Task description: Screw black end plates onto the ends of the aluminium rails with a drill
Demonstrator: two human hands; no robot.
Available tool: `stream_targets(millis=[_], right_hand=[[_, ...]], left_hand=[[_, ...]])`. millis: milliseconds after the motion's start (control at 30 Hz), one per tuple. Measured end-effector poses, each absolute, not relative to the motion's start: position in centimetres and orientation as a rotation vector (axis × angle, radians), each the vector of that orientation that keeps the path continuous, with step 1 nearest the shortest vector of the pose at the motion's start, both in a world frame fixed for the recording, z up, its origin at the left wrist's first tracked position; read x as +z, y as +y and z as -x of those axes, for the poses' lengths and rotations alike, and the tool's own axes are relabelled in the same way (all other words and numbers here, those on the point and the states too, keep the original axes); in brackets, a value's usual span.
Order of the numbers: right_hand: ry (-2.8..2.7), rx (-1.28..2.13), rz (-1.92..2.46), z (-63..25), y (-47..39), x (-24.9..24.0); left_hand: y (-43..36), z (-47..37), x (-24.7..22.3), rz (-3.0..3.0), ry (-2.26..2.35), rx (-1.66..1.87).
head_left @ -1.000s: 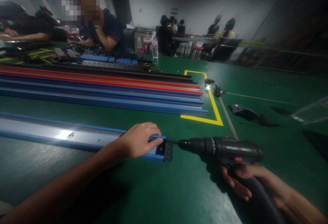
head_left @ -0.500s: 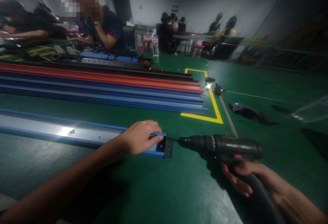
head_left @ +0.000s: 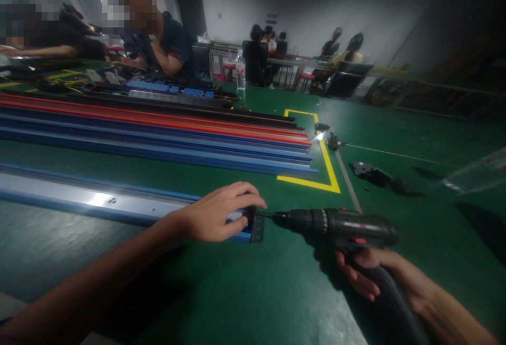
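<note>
A long blue metal rail with a silvery inner face lies along the near side of the green table. A black end cap sits at its right end. My left hand grips this end from above, fingers over the far edge and thumb inside the channel. My right hand is closed around the handle of a black cordless drill with red details. The drill lies level, its long thin bit pointing left and reaching the end cap. Where the tip meets the cap is too small to make out.
Several blue, red and black rails lie side by side beyond my left hand, inside yellow tape. A water bottle stands behind them. Black parts and a clear plastic item lie to the right. A person sits across the table.
My left hand has shifted slightly right, its fingers stretching over the rail's end towards the bit, its thumb lower. The drill stays at the end cap. The view has moved slightly.
</note>
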State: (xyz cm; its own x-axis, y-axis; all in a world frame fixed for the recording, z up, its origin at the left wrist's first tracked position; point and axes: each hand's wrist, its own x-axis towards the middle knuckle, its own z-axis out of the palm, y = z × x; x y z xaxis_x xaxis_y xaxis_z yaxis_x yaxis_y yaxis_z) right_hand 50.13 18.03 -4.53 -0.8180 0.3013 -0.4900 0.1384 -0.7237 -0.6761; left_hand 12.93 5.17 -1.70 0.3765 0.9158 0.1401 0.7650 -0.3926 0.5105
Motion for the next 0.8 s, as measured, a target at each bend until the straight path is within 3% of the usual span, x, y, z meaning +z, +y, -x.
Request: stream_targets(millis=[367, 800], right_hand=[[-1.106, 2.696, 0.865, -50.0, 18.0, -4.4], [-1.095, 2.722, 0.834, -49.9, 18.0, -4.2]], left_hand=[[5.0, -13.6, -1.9, -2.413, 1.486, 0.167], [5.5, -13.7, -2.1, -2.348, 1.451, 0.273]])
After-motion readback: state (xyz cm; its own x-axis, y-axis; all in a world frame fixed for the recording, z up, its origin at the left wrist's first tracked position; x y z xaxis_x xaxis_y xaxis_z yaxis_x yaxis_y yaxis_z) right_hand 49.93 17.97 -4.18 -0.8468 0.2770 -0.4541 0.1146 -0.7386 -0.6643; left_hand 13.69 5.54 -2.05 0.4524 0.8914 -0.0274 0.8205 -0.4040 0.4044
